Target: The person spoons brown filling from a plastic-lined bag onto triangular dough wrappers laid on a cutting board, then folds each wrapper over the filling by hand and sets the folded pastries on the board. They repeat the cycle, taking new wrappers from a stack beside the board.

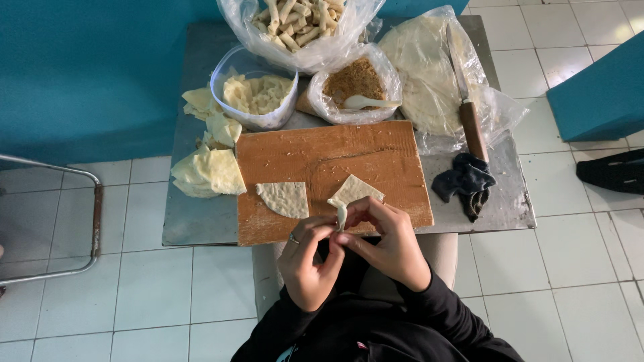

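— What sort of place is this?

— A plain food-preparation spot, a home or small kitchen corner. A small metal table (201, 221) stands on white floor tiles (154, 288) against a teal wall (87, 74).

— What shows it?

— A wooden board (329, 154) at centre, dough pieces (208, 171) at its left, a tub (253, 97) above them, bags of rolls (295, 23) and filling (352, 80) at top, and a knife (466, 100) at upper right.

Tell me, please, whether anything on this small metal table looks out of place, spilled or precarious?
A few things stand out. The knife lies on the bagged stack of flat wrappers rather than on the table. Loose wrapper scraps sit in a heap near the table's left edge. Crumbs dot the wooden board.
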